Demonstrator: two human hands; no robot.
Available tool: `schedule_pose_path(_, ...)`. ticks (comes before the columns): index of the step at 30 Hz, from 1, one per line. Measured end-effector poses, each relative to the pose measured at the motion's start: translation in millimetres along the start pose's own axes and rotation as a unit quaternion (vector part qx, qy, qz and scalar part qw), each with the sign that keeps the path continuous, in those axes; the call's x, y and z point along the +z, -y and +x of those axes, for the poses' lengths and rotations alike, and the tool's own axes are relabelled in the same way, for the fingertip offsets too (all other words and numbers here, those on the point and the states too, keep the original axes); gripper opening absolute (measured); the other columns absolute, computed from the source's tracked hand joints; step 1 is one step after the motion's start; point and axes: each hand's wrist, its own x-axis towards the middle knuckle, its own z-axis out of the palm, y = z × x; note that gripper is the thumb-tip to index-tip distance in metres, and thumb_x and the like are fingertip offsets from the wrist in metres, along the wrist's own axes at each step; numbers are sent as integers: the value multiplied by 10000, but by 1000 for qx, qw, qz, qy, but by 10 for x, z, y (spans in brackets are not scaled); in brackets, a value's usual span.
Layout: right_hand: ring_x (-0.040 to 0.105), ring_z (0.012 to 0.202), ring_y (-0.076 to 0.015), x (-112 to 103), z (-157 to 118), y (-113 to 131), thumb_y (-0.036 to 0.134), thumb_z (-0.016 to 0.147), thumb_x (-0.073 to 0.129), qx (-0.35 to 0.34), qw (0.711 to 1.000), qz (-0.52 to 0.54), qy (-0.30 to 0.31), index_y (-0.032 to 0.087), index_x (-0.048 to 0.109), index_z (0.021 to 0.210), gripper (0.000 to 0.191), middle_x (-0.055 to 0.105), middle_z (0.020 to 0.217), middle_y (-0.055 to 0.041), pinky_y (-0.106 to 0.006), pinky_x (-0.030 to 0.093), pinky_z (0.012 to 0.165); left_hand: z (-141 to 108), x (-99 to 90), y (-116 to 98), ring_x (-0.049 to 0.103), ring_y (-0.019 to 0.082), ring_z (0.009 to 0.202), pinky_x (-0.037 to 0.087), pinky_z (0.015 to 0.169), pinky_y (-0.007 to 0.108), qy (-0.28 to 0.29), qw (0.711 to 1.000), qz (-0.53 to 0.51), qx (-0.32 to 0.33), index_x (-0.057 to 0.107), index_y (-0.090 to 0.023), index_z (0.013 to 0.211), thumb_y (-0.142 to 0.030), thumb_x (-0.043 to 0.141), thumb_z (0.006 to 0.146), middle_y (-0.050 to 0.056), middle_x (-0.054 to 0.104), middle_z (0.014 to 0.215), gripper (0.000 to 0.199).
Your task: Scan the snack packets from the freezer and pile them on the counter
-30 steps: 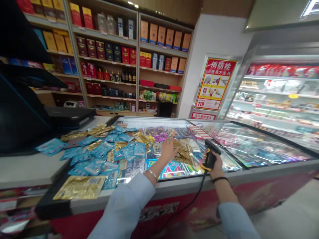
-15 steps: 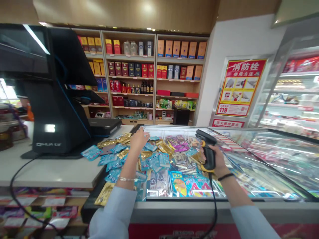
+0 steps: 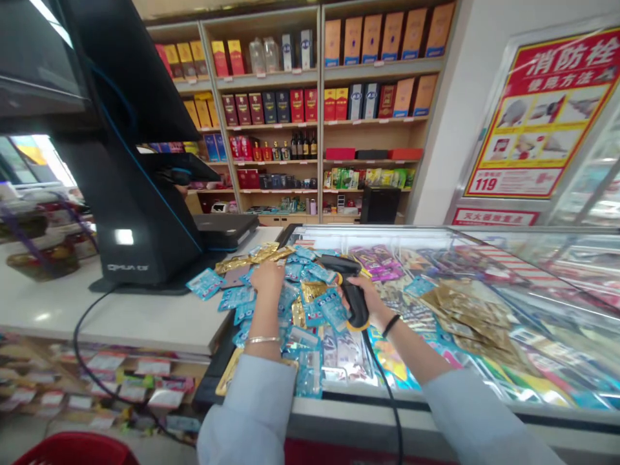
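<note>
My right hand [image 3: 367, 298] is wrapped round the grip of a black and yellow barcode scanner [image 3: 356, 300], held over the pile with its head pointing left. My left hand [image 3: 268, 276] is at the upper left of the pile, with its fingers curled down among gold packets [image 3: 265, 250]; what it grips, if anything, is hidden. Many small blue packets [image 3: 237, 297] lie around both hands, over the glass top and its dark left edge. To the right of the scanner, a heap of brown-gold packets [image 3: 472, 316] rests on the glass.
A black point-of-sale terminal [image 3: 145, 213] stands on the white counter [image 3: 159, 323] at left. The scanner's cable hangs over the front of the glass-topped freezer [image 3: 426, 416]. Behind are shelves of boxes [image 3: 320, 123]. A red basket [image 3: 77, 449] shows at bottom left.
My right hand has brought the scanner left, nearer my left hand. The brown-gold heap at right now shows uncovered. The view has turned and shifted.
</note>
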Motion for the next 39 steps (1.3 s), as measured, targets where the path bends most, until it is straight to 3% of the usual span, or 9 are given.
schedule_pose_path(6, 510, 380, -119, -20, -31, 28, 371, 708, 596, -10, 996, 78, -35, 166, 627, 776, 218, 622, 594, -17, -227, 415, 346, -54, 174, -56, 578, 363, 1155, 484, 897, 451, -59, 996, 60, 10, 687, -100, 1083, -545, 618, 774, 241, 649, 1166, 546)
schedule_pose_path(12, 528, 387, -124, -7, -34, 33, 379, 719, 606, -21, 996, 86, -27, 155, 643, 822, 249, 633, 614, -22, -232, 429, 359, -36, 208, -91, 546, 355, 1192, 459, 936, 429, -36, 995, 95, 20, 677, -106, 1086, -564, 633, 766, 228, 633, 1208, 560)
schedule_pose_path(18, 528, 383, -120, 8, -37, 12, 392, 714, 640, -38, 996, 82, -25, 155, 643, 848, 273, 640, 623, -19, -230, 430, 354, 30, 231, -116, 643, 270, 939, 446, 838, 366, 80, 996, -24, 19, 651, -191, 742, -525, 609, 782, 89, 711, 867, 339)
schedule_pose_path(23, 535, 385, -122, 38, -78, 78, 402, 705, 658, -43, 993, 95, -47, 154, 645, 853, 289, 646, 614, -17, -230, 446, 357, 80, 357, -94, 554, 153, 666, 382, 653, 265, 41, 980, -166, 100, 488, -193, 589, -342, 601, 776, -22, 555, 606, 264)
schedule_pose_path(26, 533, 371, -123, 76, -107, 125, 402, 685, 677, -57, 993, 89, -48, 154, 637, 864, 309, 653, 609, -19, -228, 434, 341, 125, 410, -81, 467, 119, 578, 339, 587, 240, -14, 951, -281, 132, 425, -195, 560, -282, 589, 750, -52, 450, 536, 265)
schedule_pose_path(28, 532, 365, -121, 103, -121, 143, 402, 676, 686, -67, 993, 80, -52, 155, 637, 864, 315, 656, 610, -16, -223, 426, 333, 153, 420, -87, 426, 105, 550, 345, 571, 229, -67, 921, -366, 114, 401, -196, 562, -265, 589, 739, -62, 408, 520, 267)
schedule_pose_path(30, 536, 366, -120, 127, -131, 150, 407, 669, 693, -69, 993, 70, -61, 156, 634, 825, 301, 660, 612, -17, -220, 429, 334, 170, 412, -107, 412, 92, 528, 377, 556, 218, -94, 877, -465, 71, 378, -200, 593, -259, 588, 737, -73, 389, 528, 261)
schedule_pose_path(35, 531, 345, -120, 170, -156, 158, 403, 648, 708, -68, 995, 29, -69, 164, 586, 707, 274, 650, 584, -18, -221, 415, 323, 153, 368, -176, 525, 89, 577, 489, 542, 221, -71, 745, -663, -30, 374, -214, 756, -178, 619, 686, -74, 484, 663, 258)
schedule_pose_path(39, 537, 352, -120, 179, -185, 179, 396, 666, 690, -80, 995, 27, -54, 166, 593, 773, 272, 650, 596, -13, -214, 404, 324, 137, 382, -185, 555, 85, 599, 515, 542, 221, -81, 729, -677, -50, 399, -208, 794, -124, 666, 622, -63, 520, 718, 328)
